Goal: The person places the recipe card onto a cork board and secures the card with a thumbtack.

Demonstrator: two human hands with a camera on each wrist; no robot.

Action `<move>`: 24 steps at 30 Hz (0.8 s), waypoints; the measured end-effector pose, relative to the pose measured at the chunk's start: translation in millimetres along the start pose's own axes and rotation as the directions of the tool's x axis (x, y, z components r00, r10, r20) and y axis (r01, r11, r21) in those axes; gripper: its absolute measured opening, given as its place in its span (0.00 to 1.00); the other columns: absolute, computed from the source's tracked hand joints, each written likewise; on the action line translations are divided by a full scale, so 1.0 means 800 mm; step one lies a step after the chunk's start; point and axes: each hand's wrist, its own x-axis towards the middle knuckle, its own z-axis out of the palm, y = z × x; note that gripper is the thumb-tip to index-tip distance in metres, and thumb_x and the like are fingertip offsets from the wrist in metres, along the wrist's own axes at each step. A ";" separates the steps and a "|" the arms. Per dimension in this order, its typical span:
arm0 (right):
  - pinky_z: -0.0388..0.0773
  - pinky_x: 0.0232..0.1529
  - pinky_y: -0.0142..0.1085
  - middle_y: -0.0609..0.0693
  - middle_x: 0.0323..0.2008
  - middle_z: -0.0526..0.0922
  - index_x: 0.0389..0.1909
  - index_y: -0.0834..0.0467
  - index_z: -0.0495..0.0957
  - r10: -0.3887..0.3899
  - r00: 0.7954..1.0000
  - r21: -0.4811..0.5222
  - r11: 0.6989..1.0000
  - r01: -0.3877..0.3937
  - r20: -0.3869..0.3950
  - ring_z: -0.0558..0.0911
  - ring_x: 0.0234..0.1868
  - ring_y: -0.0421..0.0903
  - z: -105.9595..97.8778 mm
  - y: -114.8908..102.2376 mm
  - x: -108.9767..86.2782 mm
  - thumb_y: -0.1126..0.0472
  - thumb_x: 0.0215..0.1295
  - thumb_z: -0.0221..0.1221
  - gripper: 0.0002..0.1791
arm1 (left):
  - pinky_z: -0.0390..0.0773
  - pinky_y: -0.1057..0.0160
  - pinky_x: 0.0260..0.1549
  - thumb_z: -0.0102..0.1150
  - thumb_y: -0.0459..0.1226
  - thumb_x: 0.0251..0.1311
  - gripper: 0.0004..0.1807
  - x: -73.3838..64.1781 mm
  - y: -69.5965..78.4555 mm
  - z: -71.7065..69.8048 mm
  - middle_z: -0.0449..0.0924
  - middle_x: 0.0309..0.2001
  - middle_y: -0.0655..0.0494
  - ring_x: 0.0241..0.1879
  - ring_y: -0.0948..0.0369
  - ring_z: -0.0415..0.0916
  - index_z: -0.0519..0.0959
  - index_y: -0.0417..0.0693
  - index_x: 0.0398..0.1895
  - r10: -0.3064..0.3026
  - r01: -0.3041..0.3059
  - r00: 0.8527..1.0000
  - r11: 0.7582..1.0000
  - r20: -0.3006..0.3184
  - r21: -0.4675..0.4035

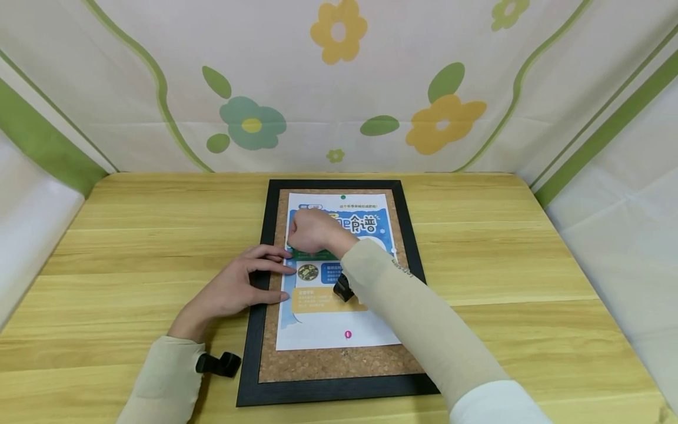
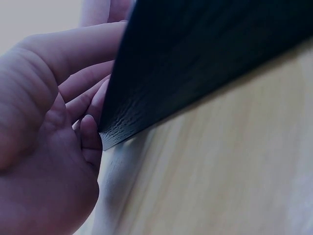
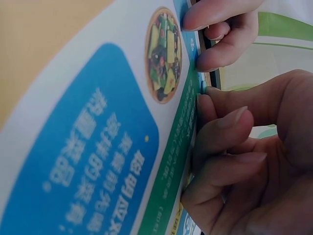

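A printed poster (image 1: pixel 339 331) with blue, green and yellow panels lies on a black-framed cork board (image 1: pixel 302 366). At the poster's left edge, my right hand (image 1: pixel 313 229) has its fingers curled, thumb and forefinger pinching a small blue thumbtack (image 3: pixel 203 86); most of the tack is hidden. Just below it, my left hand (image 1: pixel 246 275) rests over the frame's left side with fingers spread, fingertips on the poster's left margin. In the left wrist view, its palm faces the black frame (image 2: pixel 195 54). A green thumbtack (image 1: pixel 343 197) sits at the poster's top edge, a pink thumbtack (image 1: pixel 348 334) near its bottom.
The board lies on a light wood-grain table (image 1: pixel 503 282). Behind it hangs a white cloth (image 1: pixel 318 76) printed with flowers, and similar cloth closes off both sides. My right forearm crosses over the board's lower right part. A black camera mount (image 1: pixel 218 364) sits on my left wrist.
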 end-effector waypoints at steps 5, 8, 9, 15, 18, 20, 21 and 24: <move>0.63 0.20 0.33 0.43 0.09 0.70 0.09 0.49 0.68 0.010 1.000 -0.009 1.000 -0.011 -0.015 0.70 0.12 0.41 0.011 0.012 0.019 0.61 0.71 0.55 0.26 | 0.66 0.35 0.72 0.82 0.38 0.57 0.20 -0.001 0.000 0.001 0.78 0.70 0.55 0.73 0.46 0.69 0.91 0.58 0.54 -0.009 0.009 1.000 1.000 -0.002 -0.015; 0.63 0.19 0.34 0.44 0.09 0.71 0.10 0.49 0.69 -0.002 1.000 -0.014 1.000 0.002 -0.027 0.70 0.11 0.42 0.016 0.019 0.031 0.59 0.70 0.56 0.25 | 0.66 0.35 0.72 0.82 0.38 0.57 0.20 -0.001 0.001 0.001 0.78 0.70 0.55 0.73 0.46 0.69 0.91 0.58 0.54 -0.013 0.013 1.000 1.000 -0.003 -0.017; 0.63 0.19 0.34 0.43 0.09 0.71 0.09 0.49 0.69 -0.007 1.000 -0.012 1.000 0.007 -0.029 0.70 0.11 0.42 0.017 0.020 0.031 0.59 0.70 0.56 0.25 | 0.66 0.35 0.72 0.81 0.38 0.57 0.20 -0.002 0.001 0.001 0.78 0.70 0.55 0.73 0.46 0.69 0.91 0.58 0.54 -0.015 0.015 1.000 1.000 -0.004 -0.017; 0.66 0.20 0.34 0.44 0.11 0.72 0.11 0.50 0.72 -0.056 0.998 0.046 0.997 0.058 -0.028 0.72 0.12 0.43 0.009 0.019 0.020 0.59 0.72 0.56 0.24 | 0.66 0.35 0.72 0.81 0.38 0.58 0.20 -0.003 0.001 0.000 0.78 0.70 0.56 0.73 0.46 0.69 0.91 0.59 0.54 -0.022 0.022 1.000 1.000 -0.009 -0.012; 0.74 0.25 0.33 0.44 0.21 0.82 0.21 0.52 0.83 -0.049 0.997 0.141 0.988 0.057 -0.056 0.75 0.15 0.42 0.002 0.018 -0.002 0.62 0.71 0.58 0.16 | 0.67 0.34 0.71 0.80 0.39 0.59 0.19 0.001 -0.001 0.004 0.78 0.70 0.55 0.73 0.45 0.69 0.91 0.59 0.55 -0.006 0.006 1.000 1.000 -0.006 -0.001; 0.77 0.29 0.34 0.47 0.31 0.87 0.32 0.55 0.88 -0.031 0.998 0.242 0.969 0.044 -0.059 0.76 0.18 0.42 -0.004 0.021 -0.018 0.63 0.72 0.60 0.10 | 0.67 0.33 0.71 0.80 0.40 0.60 0.19 0.003 -0.002 0.007 0.78 0.70 0.54 0.73 0.45 0.69 0.91 0.58 0.55 0.001 -0.001 1.000 1.000 -0.004 -0.003; 0.77 0.30 0.34 0.48 0.35 0.88 0.36 0.55 0.89 -0.022 0.998 0.292 0.956 0.040 -0.067 0.76 0.18 0.42 -0.005 0.025 -0.023 0.64 0.72 0.61 0.08 | 0.66 0.33 0.72 0.80 0.40 0.60 0.19 0.004 -0.002 0.008 0.78 0.71 0.54 0.73 0.45 0.69 0.91 0.59 0.55 -0.003 0.003 1.000 1.000 -0.002 -0.008; 0.76 0.30 0.34 0.50 0.40 0.90 0.42 0.55 0.89 -0.019 0.994 0.368 0.928 0.057 -0.105 0.76 0.20 0.42 -0.010 0.038 -0.041 0.62 0.72 0.63 0.06 | 0.64 0.32 0.73 0.80 0.40 0.60 0.19 0.004 -0.002 0.010 0.78 0.71 0.54 0.74 0.44 0.68 0.91 0.58 0.55 -0.023 0.023 1.000 0.999 -0.004 -0.027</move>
